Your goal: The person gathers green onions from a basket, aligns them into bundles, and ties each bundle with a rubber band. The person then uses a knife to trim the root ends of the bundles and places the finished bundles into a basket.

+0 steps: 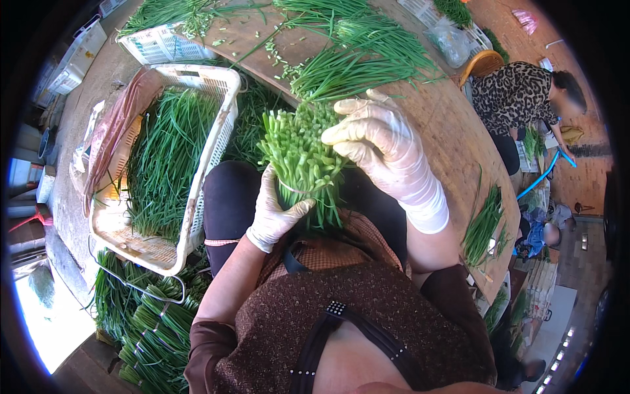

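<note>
A thick bundle of garlic chives point(305, 152) stands above my lap with its pale cut ends upward. A thin band circles it below those ends. My left hand point(280, 212), in a whitish glove, grips the bundle low on its left side, thumb across the front. At the upper right of the bundle is my right hand point(379, 143), gloved too, with fingers bent and apart. No object shows in it. Its fingertips overlap the cut ends in view; whether they touch is unclear. Loose chives point(359, 64) lie on the wooden board point(433, 128) beyond the bundle.
To my left, a white plastic crate point(197, 197) holds more loose chives point(172, 162). Banded chive bundles point(157, 330) are stacked below it. A small chive pile point(485, 226) lies at the board's right. Another person point(517, 98) bends over at the upper right.
</note>
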Available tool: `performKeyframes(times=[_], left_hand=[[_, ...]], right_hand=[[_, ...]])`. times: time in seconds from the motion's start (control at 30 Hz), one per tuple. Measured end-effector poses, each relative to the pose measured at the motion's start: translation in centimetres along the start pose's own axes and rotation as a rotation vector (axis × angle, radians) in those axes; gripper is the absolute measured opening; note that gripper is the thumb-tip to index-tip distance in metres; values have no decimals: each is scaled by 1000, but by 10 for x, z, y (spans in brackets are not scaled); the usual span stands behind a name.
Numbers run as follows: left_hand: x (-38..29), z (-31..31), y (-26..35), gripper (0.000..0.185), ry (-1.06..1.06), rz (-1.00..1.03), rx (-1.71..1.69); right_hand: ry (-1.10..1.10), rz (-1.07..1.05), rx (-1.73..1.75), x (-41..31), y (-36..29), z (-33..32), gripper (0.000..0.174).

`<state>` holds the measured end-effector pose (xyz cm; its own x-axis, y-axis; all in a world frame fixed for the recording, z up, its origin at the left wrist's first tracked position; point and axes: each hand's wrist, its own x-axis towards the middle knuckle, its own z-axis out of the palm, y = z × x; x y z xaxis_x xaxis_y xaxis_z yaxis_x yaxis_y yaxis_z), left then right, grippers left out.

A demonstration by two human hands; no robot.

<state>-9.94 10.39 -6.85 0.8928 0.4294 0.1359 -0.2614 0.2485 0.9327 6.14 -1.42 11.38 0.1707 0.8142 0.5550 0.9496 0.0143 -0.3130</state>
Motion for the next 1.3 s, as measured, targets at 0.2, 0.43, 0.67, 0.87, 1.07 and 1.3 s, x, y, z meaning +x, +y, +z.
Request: performKeyframes(times=[0.2,0.43,0.67,0.87,1.07,1.3], left_hand=[[2,-8,-12,95,32,1,153],[3,-14,-19,94,67,-17,37],[2,-12,-18,92,66,18,183],[-1,-9,-23,84,87,10,92],[-1,-13,-24,85,87,59,295],[1,-14,-25,87,101,86,390]], right_hand=[[723,42,540,14,5,-50,20],[1094,48,-215,-19,1,-164,12],[-18,316,-336,-34,-6,-76,24],[-73,144,-180,-25,-8,-11,25],[-167,308,-97,-26,-14,-11,21],[75,170,-134,-31,-8,0,20]])
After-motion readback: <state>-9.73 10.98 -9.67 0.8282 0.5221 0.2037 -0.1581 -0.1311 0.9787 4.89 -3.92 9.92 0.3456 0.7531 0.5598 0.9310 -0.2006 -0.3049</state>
